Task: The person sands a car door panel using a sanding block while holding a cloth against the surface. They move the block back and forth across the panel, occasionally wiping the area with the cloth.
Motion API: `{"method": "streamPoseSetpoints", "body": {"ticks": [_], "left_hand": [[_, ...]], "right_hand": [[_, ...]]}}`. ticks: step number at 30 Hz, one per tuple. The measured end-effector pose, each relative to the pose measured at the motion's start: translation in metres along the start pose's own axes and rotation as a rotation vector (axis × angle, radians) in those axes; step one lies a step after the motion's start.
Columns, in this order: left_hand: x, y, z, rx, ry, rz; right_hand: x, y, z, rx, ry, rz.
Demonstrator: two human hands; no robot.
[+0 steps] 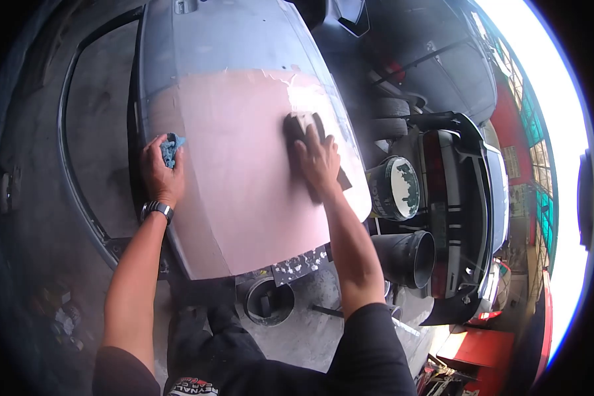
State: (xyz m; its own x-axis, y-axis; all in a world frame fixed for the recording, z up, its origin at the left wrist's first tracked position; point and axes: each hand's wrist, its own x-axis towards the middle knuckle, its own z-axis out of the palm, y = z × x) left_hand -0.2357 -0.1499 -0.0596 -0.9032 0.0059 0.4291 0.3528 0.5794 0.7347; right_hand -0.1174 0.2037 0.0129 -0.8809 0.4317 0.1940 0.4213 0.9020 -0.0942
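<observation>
The person leans over a car panel (244, 198) coated in a dull pink layer, its far part still bare grey. The right hand (318, 162) lies on a dark sanding block (300, 125) near the panel's far right side, fingers stretched over its top and thumb at its left side, holding it pressed flat against the pink surface. The left hand (160, 173), with a wristwatch (157, 209) on it, rests at the panel's left edge, closed around a crumpled blue rag (171, 148). Just right of the panel stands a paint can (396, 188) with a smeared lid, a black bucket (409, 257) nearer, and a dark car bumper (455, 198) beyond them
</observation>
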Motion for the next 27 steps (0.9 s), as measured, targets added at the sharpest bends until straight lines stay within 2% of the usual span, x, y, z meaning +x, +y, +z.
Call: {"method": "streamPoseSetpoints", "body": {"ticks": [4, 6, 8, 11, 14, 16, 17, 20, 23, 26, 27], "left_hand": [[0.003, -0.009, 0.009, 0.0, 0.036, 0.044], [-0.004, -0.015, 0.01, 0.001, 0.044, 0.05], [0.0, -0.012, 0.009, 0.001, 0.042, 0.056], [0.001, -0.011, 0.008, -0.012, 0.023, 0.027], [0.0, -0.017, 0.012, -0.007, 0.061, 0.074], [-0.001, -0.016, 0.012, -0.025, 0.055, 0.058], [-0.003, -0.014, 0.011, -0.038, 0.046, 0.042], [-0.005, -0.013, 0.011, -0.042, 0.019, 0.044], [0.0, -0.015, 0.006, -0.031, 0.013, 0.068], [-0.001, -0.013, 0.01, -0.033, 0.03, 0.062], [-0.002, -0.013, 0.01, -0.03, 0.038, 0.06]], "right_hand": [[-0.173, -0.023, -0.023, -0.079, -0.003, -0.214], [-0.214, -0.044, -0.049, -0.054, -0.018, -0.276], [-0.183, -0.039, -0.034, -0.077, -0.035, -0.255], [-0.051, -0.038, -0.007, -0.046, 0.012, -0.167], [0.05, -0.039, 0.014, -0.045, -0.041, 0.033], [0.042, -0.049, 0.004, -0.026, -0.028, 0.051], [0.02, -0.051, -0.004, -0.016, -0.091, 0.046], [-0.107, -0.049, -0.016, -0.008, 0.037, -0.147], [-0.218, -0.054, -0.036, -0.038, -0.03, -0.223], [-0.173, -0.036, -0.025, -0.053, 0.028, -0.298], [-0.128, -0.032, -0.027, -0.055, -0.036, -0.233]]}}
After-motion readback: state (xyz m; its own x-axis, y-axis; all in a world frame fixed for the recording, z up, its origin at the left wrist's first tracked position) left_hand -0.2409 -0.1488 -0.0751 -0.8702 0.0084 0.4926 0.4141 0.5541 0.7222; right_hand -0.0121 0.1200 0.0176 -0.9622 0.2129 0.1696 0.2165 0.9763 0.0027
